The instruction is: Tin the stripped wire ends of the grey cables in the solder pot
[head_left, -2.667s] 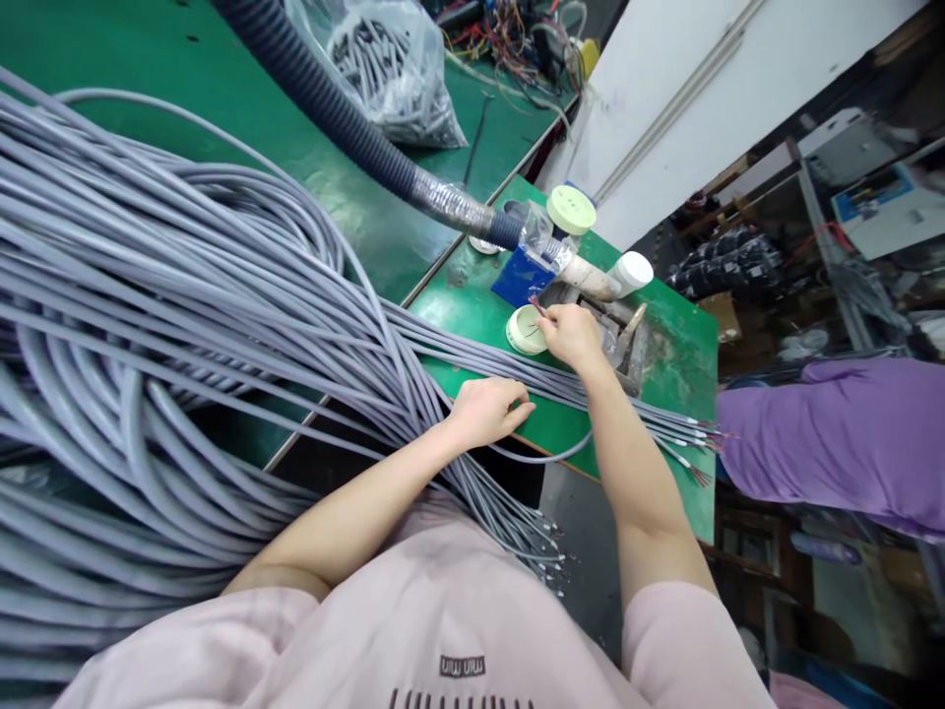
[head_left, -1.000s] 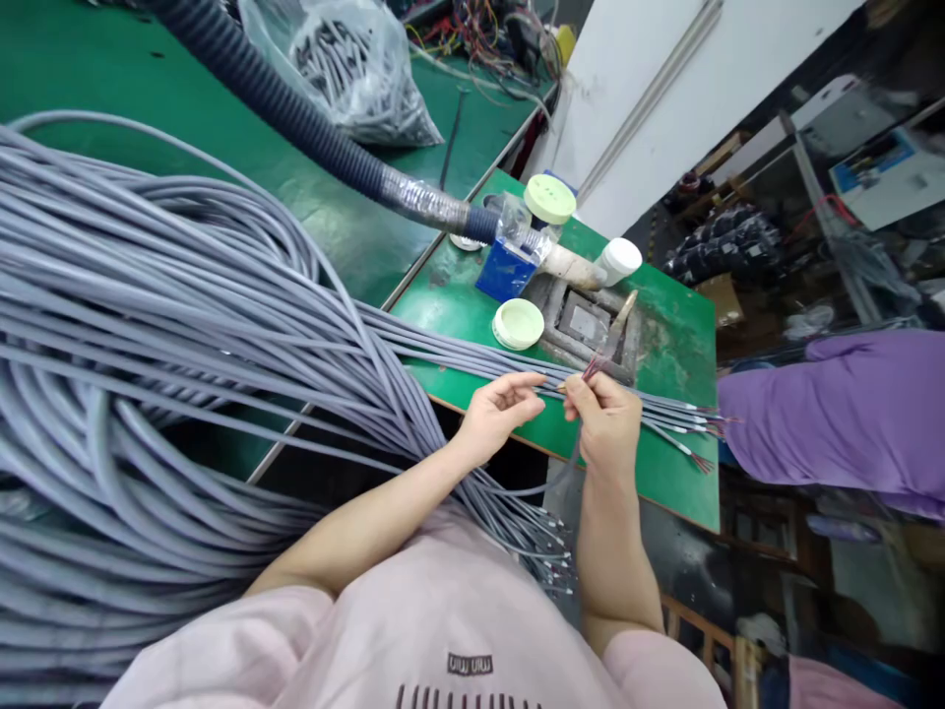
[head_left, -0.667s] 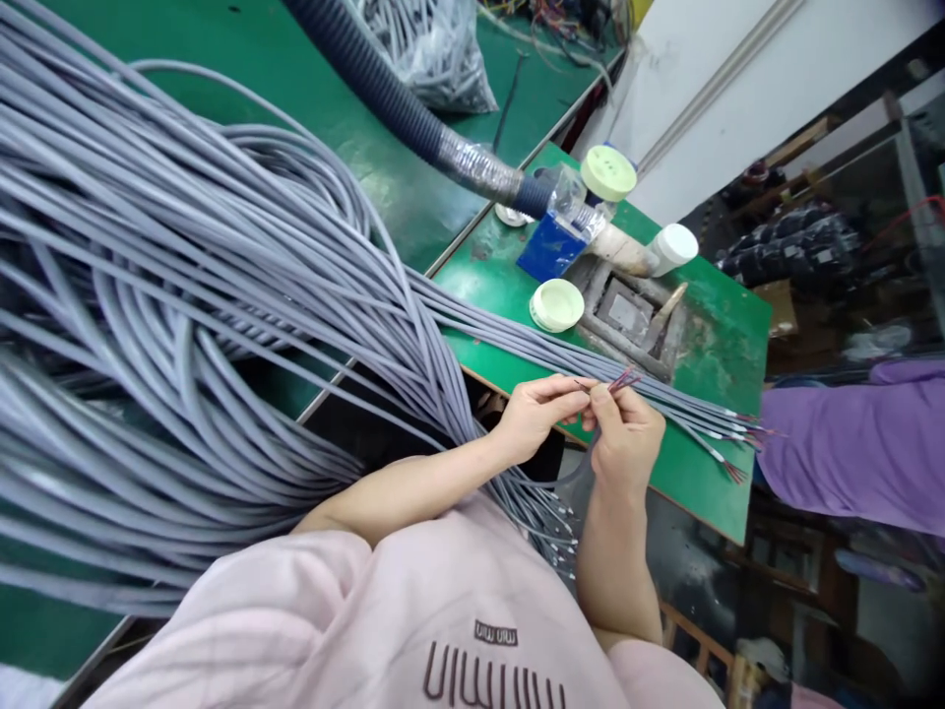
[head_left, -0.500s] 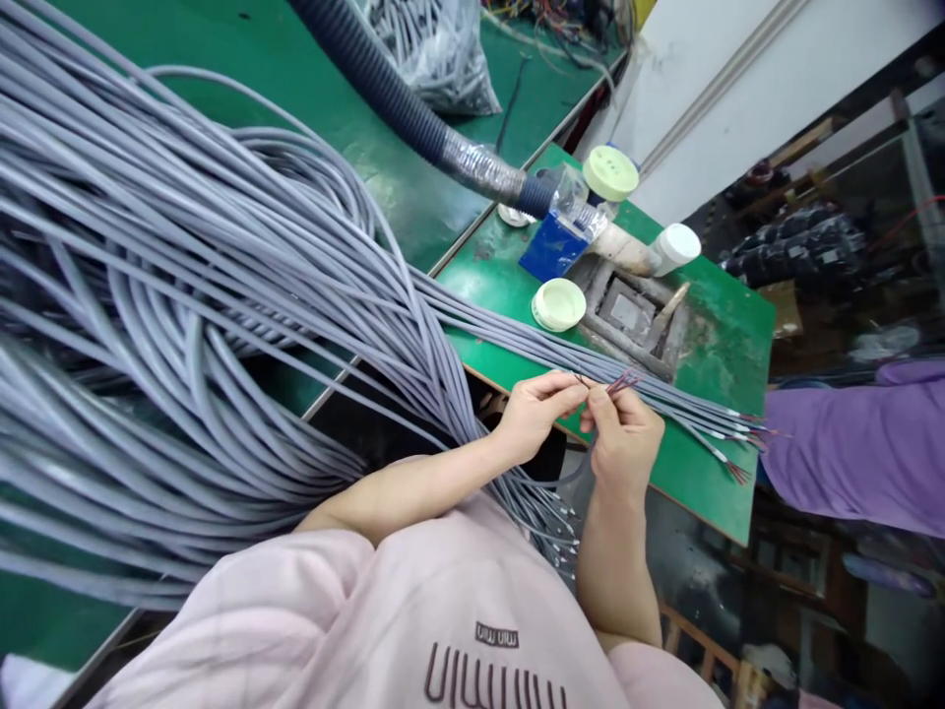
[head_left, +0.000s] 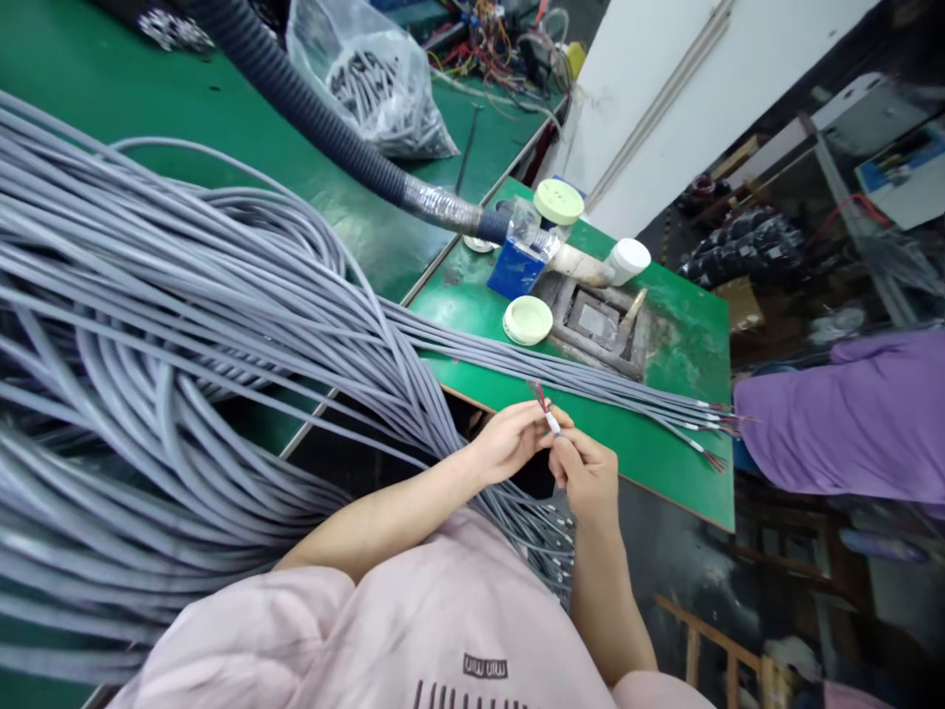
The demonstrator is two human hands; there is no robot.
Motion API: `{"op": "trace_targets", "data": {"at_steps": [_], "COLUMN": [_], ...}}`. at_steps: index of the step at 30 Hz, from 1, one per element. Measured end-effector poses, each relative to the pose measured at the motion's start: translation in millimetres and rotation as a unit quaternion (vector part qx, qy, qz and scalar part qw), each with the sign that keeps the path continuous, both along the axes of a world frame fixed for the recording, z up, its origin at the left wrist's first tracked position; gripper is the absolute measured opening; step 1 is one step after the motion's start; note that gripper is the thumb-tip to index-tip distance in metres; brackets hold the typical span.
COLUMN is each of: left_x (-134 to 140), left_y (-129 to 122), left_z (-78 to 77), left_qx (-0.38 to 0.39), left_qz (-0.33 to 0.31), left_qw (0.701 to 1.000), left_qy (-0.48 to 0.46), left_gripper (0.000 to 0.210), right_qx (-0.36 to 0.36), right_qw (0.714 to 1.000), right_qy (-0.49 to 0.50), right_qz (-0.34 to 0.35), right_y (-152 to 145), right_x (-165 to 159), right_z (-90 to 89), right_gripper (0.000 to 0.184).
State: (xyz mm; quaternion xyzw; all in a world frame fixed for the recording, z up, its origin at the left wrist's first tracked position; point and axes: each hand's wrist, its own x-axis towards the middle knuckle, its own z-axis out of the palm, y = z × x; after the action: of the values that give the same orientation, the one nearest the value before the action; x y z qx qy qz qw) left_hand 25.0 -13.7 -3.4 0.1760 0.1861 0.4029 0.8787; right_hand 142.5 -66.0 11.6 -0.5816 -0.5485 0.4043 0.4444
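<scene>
Between my hands a grey cable points up and away, with a white band (head_left: 552, 423) near its end and thin red and dark wires (head_left: 539, 396) fanning out above it. My right hand (head_left: 589, 475) pinches this cable just below the band. My left hand (head_left: 513, 440) is closed against the same cable end from the left, its fingertips partly behind the band. Past my hands, a bundle of grey cables (head_left: 517, 359) lies across the green board, its stripped ends (head_left: 713, 458) showing reddish wires. More banded cable ends (head_left: 557, 532) hang below my hands.
A large heap of grey cables (head_left: 184, 286) covers the left. On the board (head_left: 686, 340) stand a square dark pot (head_left: 598, 325), a pale green dish (head_left: 528, 321) and a blue box (head_left: 515, 268) beneath a black hose (head_left: 310, 133). A purple sleeve (head_left: 849, 414) is at right.
The cable end in my hands has turned, so its white band now shows and its wires point up and left. Both hands have shifted left and slightly down in view as the camera moved.
</scene>
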Motion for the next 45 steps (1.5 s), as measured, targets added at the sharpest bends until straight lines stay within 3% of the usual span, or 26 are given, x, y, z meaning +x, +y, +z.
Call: {"op": "trace_targets", "data": {"at_steps": [4, 8, 14, 19, 22, 25, 30, 32, 34, 38, 42, 45], "left_x": [0, -4, -2, 2, 0, -4, -6, -7, -8, -10, -7, -4], "left_y": [-6, -6, -8, -12, -11, -11, -17, -19, -20, -18, -19, -21], "left_z": [-5.2, -5.7, -9.7, -20.4, -17.2, -10.9, -8.8, -9.6, -10.1, -11.8, -15.4, -16.6], "left_qx": [0.057, 0.085, 0.176, 0.251, 0.274, 0.274, 0.26, 0.247, 0.244, 0.274, 0.314, 0.332], "left_qz": [0.06, 0.12, 0.153, 0.144, 0.153, 0.166, 0.143, 0.131, 0.127, 0.11, 0.092, 0.087], "left_qw": [0.995, 0.978, 0.944, 0.919, 0.907, 0.901, 0.906, 0.912, 0.914, 0.908, 0.901, 0.898], "left_qy": [0.061, 0.15, 0.235, 0.269, 0.282, 0.292, 0.3, 0.299, 0.298, 0.296, 0.284, 0.274], "left_gripper": [0.032, 0.027, 0.027, 0.032, 0.03, 0.028, 0.024, 0.024, 0.024, 0.025, 0.024, 0.023], "right_qx": [-0.015, 0.035, 0.213, 0.272, 0.284, 0.298, 0.341, 0.335, 0.291, 0.118, -0.007, -0.012], "right_qw": [0.999, 0.993, 0.929, 0.856, 0.839, 0.845, 0.86, 0.868, 0.898, 0.962, 0.98, 0.98], "right_qy": [0.019, -0.112, -0.287, -0.434, -0.458, -0.436, -0.33, -0.313, -0.303, -0.246, -0.175, -0.17], "right_qz": [-0.022, -0.022, -0.09, -0.077, -0.072, -0.083, -0.185, -0.191, -0.132, 0.029, 0.09, 0.108], "right_y": [2, 4, 17, 31, 37, 43, 48, 47, 44, 38, 36, 38], "right_x": [0, 1, -1, -13, -18, -19, -10, -4, 2, 13, 18, 12], "right_z": [-0.9, 7.9, 29.6, 35.5, 36.1, 40.4, 59.0, 65.2, 67.9, 66.6, 65.7, 65.5], "right_gripper": [0.029, 0.025, 0.008, 0.009, 0.016, 0.022, 0.021, 0.021, 0.019, 0.013, 0.021, 0.012]}}
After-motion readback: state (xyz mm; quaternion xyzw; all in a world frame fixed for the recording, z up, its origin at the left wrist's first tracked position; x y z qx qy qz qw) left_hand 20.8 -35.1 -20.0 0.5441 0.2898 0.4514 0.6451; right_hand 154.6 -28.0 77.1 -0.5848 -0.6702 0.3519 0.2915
